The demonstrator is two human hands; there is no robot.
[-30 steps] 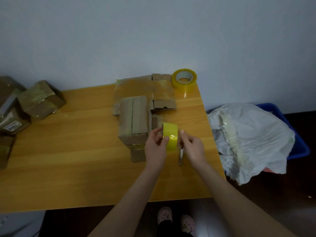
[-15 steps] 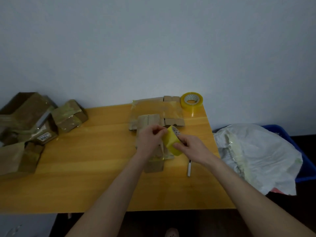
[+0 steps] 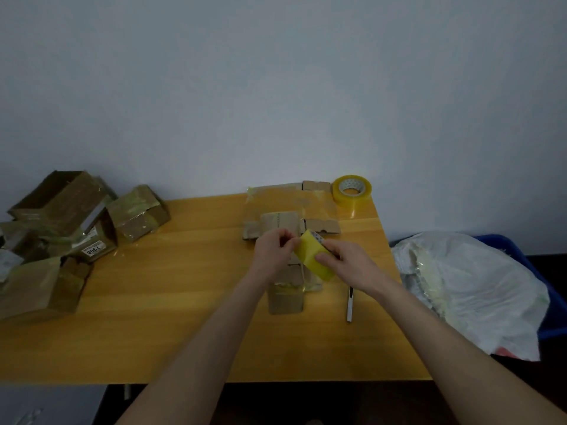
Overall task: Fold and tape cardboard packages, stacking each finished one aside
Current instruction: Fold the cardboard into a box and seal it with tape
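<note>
Most of the free room on the wooden table (image 3: 184, 302) is the wide strip along the near edge and the stretch left of centre; nothing sits there. The left edge is crowded by a heap of taped boxes (image 3: 138, 213), some hanging off past it. A flat cardboard sheet (image 3: 276, 200) lies against the far edge by the wall (image 3: 276, 87), and a second tape roll (image 3: 352, 190) is parked right in the far right corner. Off the right edge there's a white plastic bag (image 3: 475, 286) draped over a blue bin (image 3: 506, 250), so not much elbow room that side.

Both arms reach in from the near edge and meet over the right-middle of the table. The right hand (image 3: 349, 265) has its fingers curled round a yellow tape roll (image 3: 316, 259), thumb on the outer band, roll tilted and held up off the surface. The left hand (image 3: 273, 253) is curled too, thumb and fingertips pinching at the roll's left rim; can't tell if it's got the loose end of the tape or just the edge.

Right under the hands is the cardboard package (image 3: 285, 299), partly folded, its near flap poking out toward the near edge, with a shiny bit of tape across its middle. A slim tool (image 3: 349, 305) lies just beside it on the right, pointing at the near edge.

Cardboard is dull brown and creased, the boxes glossy with wrinkled tape, one with a white label. The tape is translucent yellow and the tabletop is smooth orange woodgrain.
</note>
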